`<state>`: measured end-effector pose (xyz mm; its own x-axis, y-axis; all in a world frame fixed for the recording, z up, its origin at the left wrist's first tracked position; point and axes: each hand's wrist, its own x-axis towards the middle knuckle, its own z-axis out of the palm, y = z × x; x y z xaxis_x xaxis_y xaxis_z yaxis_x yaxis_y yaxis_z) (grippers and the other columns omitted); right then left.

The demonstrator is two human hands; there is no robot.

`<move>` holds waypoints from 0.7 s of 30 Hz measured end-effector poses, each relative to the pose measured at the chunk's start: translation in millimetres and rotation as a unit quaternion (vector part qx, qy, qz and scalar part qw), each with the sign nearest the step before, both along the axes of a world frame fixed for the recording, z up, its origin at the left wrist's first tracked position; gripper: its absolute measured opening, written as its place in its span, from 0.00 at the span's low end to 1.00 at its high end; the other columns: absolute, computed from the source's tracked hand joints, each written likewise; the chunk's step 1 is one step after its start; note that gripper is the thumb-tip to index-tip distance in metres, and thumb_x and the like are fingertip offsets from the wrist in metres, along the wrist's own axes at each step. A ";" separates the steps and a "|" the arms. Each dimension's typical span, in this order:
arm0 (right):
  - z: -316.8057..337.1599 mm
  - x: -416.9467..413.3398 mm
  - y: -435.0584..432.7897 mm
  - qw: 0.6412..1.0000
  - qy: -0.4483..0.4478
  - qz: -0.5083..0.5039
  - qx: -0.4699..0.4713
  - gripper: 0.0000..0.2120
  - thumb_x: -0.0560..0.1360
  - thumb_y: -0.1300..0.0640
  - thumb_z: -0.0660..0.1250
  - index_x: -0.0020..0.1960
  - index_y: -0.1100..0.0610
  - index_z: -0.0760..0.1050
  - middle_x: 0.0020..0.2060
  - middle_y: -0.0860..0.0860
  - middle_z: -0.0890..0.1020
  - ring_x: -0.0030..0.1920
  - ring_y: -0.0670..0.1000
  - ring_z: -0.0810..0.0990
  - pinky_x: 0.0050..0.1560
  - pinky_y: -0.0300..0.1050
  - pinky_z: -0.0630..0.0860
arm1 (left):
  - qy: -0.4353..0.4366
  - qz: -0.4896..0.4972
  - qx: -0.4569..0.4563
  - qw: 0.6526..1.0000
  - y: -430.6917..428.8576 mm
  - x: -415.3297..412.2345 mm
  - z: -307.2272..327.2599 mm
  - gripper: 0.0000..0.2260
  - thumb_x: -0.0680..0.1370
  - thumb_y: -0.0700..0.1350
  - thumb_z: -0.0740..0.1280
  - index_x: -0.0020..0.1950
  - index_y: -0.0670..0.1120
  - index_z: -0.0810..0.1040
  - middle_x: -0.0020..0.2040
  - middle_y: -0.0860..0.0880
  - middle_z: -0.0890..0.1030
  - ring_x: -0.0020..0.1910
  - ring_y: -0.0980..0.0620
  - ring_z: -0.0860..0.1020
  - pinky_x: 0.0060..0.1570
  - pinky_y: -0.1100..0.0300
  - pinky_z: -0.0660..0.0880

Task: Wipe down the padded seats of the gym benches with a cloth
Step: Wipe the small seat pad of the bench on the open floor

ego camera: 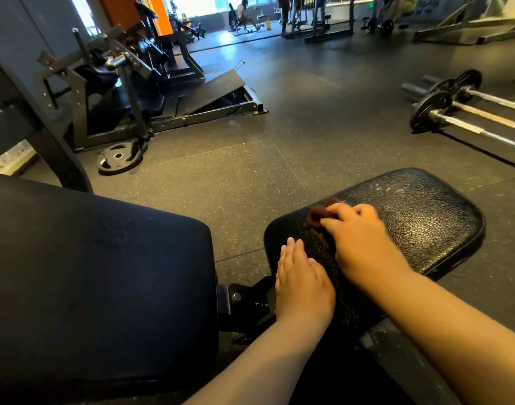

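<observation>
My right hand [364,238] is gripping a brown cloth [320,213], fingers curled over it, pressing it onto the cracked black seat pad [425,217]. My left hand [303,282] is lying flat, fingers straight, on the pad's near edge. The larger dark back pad [98,273] is sitting just left. Loaded barbells [455,112] are lying right, a weight plate [119,157] left, on speckled rubber flooring [236,176].

Two bare forearms come in from the lower edge of the frame; no sleeve, watch or band shows on either; the left hand [304,283], lower centre, wears no glove or ring; the right hand [364,238], just right of centre, is likewise ungloved and ringless; its fingertips are blurred; nails look short and unpainted.
</observation>
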<state>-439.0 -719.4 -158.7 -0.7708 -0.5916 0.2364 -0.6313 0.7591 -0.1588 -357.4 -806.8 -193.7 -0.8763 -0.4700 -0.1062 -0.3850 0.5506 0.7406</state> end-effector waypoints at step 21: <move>-5.8 10.0 18.1 0.997 -0.023 0.078 0.005 0.22 0.78 0.59 0.66 0.72 0.57 0.74 0.74 0.56 0.69 0.71 0.62 0.68 0.70 0.55 0.70 | -0.022 0.006 -0.053 0.998 8.6 -0.2 -5.7 0.25 0.86 0.46 0.48 0.82 0.46 0.45 0.82 0.51 0.41 0.80 0.54 0.39 0.78 0.56 0.38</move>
<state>-429.1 -701.2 -164.5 -0.6787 -0.7077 0.1962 -0.7344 0.6538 -0.1822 -357.5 -798.2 -199.4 -0.8667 -0.4902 -0.0928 -0.4218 0.6207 0.6609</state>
